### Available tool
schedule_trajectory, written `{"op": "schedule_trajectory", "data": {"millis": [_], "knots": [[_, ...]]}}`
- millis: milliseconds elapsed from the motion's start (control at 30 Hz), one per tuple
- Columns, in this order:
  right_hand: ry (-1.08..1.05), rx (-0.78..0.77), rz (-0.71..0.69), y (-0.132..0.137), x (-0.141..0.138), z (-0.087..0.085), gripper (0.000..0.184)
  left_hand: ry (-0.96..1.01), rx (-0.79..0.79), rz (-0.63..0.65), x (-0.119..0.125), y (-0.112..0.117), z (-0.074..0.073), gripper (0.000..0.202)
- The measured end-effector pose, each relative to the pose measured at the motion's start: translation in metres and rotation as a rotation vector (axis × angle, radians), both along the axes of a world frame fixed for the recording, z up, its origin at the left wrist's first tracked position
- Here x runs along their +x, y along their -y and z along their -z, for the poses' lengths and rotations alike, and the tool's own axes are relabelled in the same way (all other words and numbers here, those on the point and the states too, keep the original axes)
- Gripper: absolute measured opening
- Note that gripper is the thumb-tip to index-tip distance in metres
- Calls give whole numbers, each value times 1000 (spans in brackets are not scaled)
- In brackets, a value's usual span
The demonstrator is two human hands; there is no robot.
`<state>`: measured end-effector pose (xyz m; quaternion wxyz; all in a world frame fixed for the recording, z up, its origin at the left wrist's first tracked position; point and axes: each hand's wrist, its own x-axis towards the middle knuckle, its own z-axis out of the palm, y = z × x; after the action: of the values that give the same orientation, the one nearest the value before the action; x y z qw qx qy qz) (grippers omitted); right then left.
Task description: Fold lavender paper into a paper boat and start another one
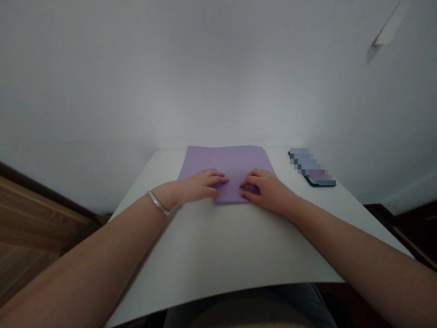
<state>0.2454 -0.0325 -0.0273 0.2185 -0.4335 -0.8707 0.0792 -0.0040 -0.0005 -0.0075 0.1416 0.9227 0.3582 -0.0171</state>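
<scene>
A purple sheet of paper (225, 159), perhaps a stack, lies flat on the white table close to the wall. My left hand (203, 184) rests over its left near part, fingers stretched out and apart, a silvery bangle on the wrist. On the right near part lies my right hand (268, 189), its fingers bent and spread, tips touching the purple surface. Between the two hands a strip of the paper shows. Both hands cover parts of its near edge and sides. Nothing is visible inside either hand.
A phone (319, 184), its screen blurred out, lies at the table's right side. The white table (218, 255) meets the wall (218, 73) at the back. Wooden furniture (30, 223) stands at left. A loose white flap (391, 29) hangs on the wall at upper right.
</scene>
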Motion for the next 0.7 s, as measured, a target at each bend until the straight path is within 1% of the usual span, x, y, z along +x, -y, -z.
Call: {"op": "schedule_trajectory", "data": {"millis": [67,167,233,433,533,700], "knots": [[0,0,3,-1,-3,-1,20,33,68,-64,4,1,2,44],[8,-7,25,-3,-10,-3,22,66,194,-77,10,7,6,45],[25,-7,45,-3,-14,-5,24,55,251,-110,12,12,7,45],[121,18,85,1,-22,-10,30,-6,391,-130,15,18,13,58],[153,32,94,2,-23,-10,34,-9,432,-131,14,17,18,61],[160,24,95,2,-23,-9,42,4,431,-131,12,15,22,68]]}}
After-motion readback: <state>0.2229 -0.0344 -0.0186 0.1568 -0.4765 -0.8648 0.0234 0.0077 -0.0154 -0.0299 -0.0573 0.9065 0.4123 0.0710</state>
